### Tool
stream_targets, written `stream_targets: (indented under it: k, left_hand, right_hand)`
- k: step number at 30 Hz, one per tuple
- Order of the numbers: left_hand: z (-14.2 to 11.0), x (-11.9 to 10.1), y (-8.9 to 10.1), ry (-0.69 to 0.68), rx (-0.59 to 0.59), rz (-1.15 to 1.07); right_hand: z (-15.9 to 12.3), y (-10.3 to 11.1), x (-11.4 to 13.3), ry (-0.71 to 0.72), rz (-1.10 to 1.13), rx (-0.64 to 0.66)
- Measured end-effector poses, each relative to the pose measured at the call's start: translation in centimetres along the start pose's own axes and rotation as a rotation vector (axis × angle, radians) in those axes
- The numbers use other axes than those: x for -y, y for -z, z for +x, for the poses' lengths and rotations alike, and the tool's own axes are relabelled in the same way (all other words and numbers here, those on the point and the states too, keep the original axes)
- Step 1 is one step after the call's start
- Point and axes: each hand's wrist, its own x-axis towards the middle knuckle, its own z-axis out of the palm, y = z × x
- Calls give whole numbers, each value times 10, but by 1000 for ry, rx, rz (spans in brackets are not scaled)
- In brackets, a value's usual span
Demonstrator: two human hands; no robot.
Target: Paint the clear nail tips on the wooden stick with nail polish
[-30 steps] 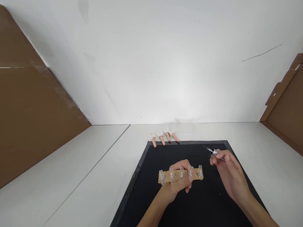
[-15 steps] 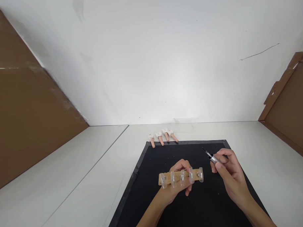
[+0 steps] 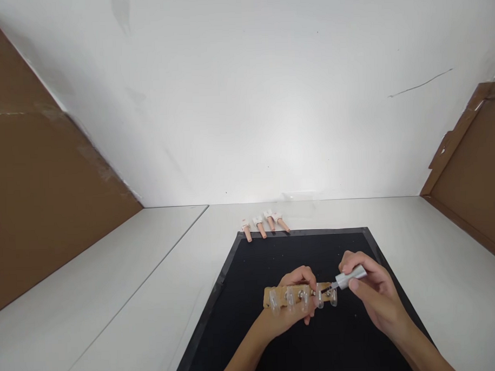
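Note:
Closed around a wooden strip (image 3: 281,292) is my left hand (image 3: 290,308), its fingers wrapping the strip from behind and below. Several clear false nails (image 3: 291,300) stand in a row on the strip, on small metal mounts. My right hand (image 3: 375,292) pinches the silver cap of a nail polish brush (image 3: 350,277) between thumb and fingers. The brush points left, and its dark tip is at the false nail (image 3: 320,295) second from the right end. Whether the bristles touch that nail, I cannot tell.
A black mat (image 3: 274,260) with taped edges lies under both hands on the white table (image 3: 161,275). Several bottles with skin-toned caps (image 3: 261,228) lie at its far left edge. A white wall and brown cardboard panels (image 3: 48,187) surround the table.
My right hand has turned the brush and brought it left and down to the false nails. The strip in my left hand has shifted slightly right and down.

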Motion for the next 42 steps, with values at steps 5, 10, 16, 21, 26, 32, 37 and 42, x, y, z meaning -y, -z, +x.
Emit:
stream_targets:
  k: [5,10,16,21,26,32,37,42]
  left_hand:
    - [1,-2,-2,13,-18,26]
    - [3,-4,-3,8,-3,27]
    - [3,-6,-5,14,20,28]
    - [2,-3,-3,31,-3,39]
    - [2,-3,-3,18,-11,36]
    - [2,-3,-2,18,24,21]
    - [1,1,-1,25,33,41]
    - [0,-1,-1,16,24,35]
  right_hand:
    - [0,1,2,-23,-87,84]
    - [3,-1,9,16,-183,167]
    - [3,-3,10,43,-250,198]
    - [2,-1,7,58,-239,159]
    - [2,0,7,79,-191,127]
    - [3,0,8,69,-216,227]
    - [1,1,2,32,-231,125]
    - [0,3,2,33,-180,186]
